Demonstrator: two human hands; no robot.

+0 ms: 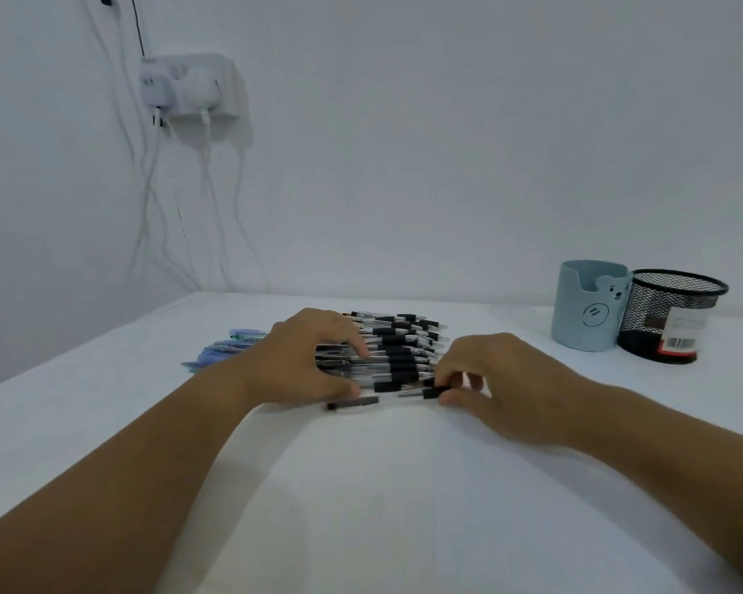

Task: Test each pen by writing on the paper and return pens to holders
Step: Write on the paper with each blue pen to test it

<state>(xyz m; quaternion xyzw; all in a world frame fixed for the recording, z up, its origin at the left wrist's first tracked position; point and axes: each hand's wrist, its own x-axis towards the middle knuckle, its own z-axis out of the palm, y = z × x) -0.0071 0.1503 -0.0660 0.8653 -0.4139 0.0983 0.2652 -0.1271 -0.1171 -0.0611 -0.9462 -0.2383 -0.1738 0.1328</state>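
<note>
Head view: the left hand (pixel 301 358) rests curled over the pens (pixel 397 351), fingers (pixel 357 342) touching the pile. The right hand (pixel 502 388) pinches one pen (pixel 425 394) at the pile's near edge. Two holders (pixel 586 312) stand well right of the fingers. Bare desk (pixel 382 486) lies nearer the person.

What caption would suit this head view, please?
Left hand rests on the pen pile; right hand pinches one pen beside two holders.
</note>
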